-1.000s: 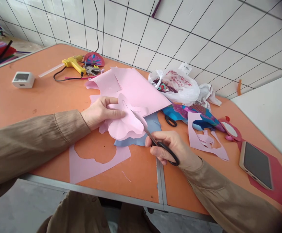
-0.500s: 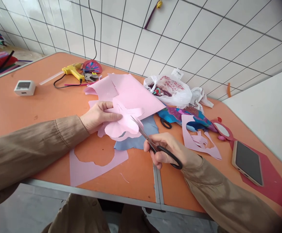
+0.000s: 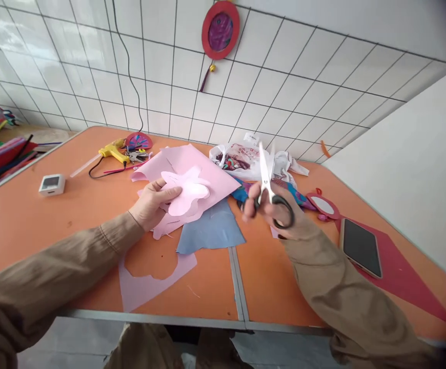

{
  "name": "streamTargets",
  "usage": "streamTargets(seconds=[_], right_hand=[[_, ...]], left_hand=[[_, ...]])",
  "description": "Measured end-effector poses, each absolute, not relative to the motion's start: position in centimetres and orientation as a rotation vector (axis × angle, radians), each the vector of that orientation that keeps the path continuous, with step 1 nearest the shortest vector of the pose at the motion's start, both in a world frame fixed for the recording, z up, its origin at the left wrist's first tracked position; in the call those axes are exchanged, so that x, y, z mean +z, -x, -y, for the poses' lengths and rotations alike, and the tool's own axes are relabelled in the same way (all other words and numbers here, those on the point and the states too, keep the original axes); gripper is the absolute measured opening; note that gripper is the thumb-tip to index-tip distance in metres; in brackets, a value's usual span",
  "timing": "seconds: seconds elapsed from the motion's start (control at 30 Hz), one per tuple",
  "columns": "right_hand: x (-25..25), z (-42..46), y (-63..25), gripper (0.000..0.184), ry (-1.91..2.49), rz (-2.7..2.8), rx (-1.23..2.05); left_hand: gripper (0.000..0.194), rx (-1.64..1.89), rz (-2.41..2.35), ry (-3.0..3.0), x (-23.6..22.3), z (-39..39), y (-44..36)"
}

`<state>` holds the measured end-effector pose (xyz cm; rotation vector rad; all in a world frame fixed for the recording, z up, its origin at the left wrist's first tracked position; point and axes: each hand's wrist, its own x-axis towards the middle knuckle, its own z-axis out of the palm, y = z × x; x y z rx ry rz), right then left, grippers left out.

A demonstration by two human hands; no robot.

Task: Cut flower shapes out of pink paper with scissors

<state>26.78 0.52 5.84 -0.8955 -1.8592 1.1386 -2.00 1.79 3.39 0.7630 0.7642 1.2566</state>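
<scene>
My left hand (image 3: pixel 151 205) pinches a pink flower-shaped paper cutout (image 3: pixel 186 192) between thumb and fingers. Behind the cutout lies a larger pink sheet (image 3: pixel 211 177), and a blue-grey piece (image 3: pixel 215 230) rests just to its right on the table. My right hand (image 3: pixel 272 207), slightly blurred, has its fingers in the black handles of a pair of scissors (image 3: pixel 265 171). The blades point upward, a little apart, away from the cutout. Near the front edge lies a pink offcut (image 3: pixel 149 292) with a curved gap cut from it.
A yellow glue gun (image 3: pixel 114 151) and a small white box (image 3: pixel 52 184) are at the left of the orange table (image 3: pixel 88 230). A white plastic bag (image 3: pixel 242 156) sits by the tiled wall. On the right, a phone (image 3: pixel 361 246) lies on red material (image 3: pixel 403 271).
My right hand has drawn the scissors away from the cutout and turned the blades upward. My left hand still holds the cutout. The camera has tilted up, showing more wall.
</scene>
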Motion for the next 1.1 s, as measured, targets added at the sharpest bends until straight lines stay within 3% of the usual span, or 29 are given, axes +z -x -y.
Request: streamTargets(seconds=[0.1,0.23,0.43,0.57,0.73,0.8,0.87,1.03,1.1], right_hand=[[7.5,-1.5,-24.1,0.049,0.859,1.561,1.133],[10.0,-3.2,-21.4,0.05,0.898,1.519,0.989],[11.4,-5.4,-20.9,0.037,0.864,1.437,0.958],[11.8,-6.0,-21.8,0.03,0.939,1.393,0.966],[12.2,-5.7,-22.4,0.024,0.939,1.323,1.002],[12.2,-5.6,-22.5,0.025,0.905,1.295,1.076],[12.1,-5.6,-22.5,0.03,0.851,1.278,1.143],[11.4,-6.2,-22.1,0.039,0.856,1.277,1.137],[11.3,-6.3,-21.9,0.038,0.88,1.292,1.107]], left_hand=[[0.027,1.249,-0.726,-0.77,4.6,-2.3,0.8],[0.029,1.268,-0.623,-0.788,6.1,-3.2,-1.2],[0.028,1.171,-0.549,-0.898,8.0,-5.4,-2.1],[0.058,1.15,-0.541,-1.1,9.0,-7.2,-1.5],[0.112,1.155,-0.573,-1.538,9.4,-7.0,-2.2],[0.12,1.144,-0.564,-1.596,9.4,-6.7,-2.7],[0.105,1.058,-0.56,-1.52,9.4,-6.8,-2.9],[0.03,0.931,-0.543,-1.337,8.8,-8.2,-2.4],[0.02,0.934,-0.597,-1.316,8.6,-8.4,-2.2]])
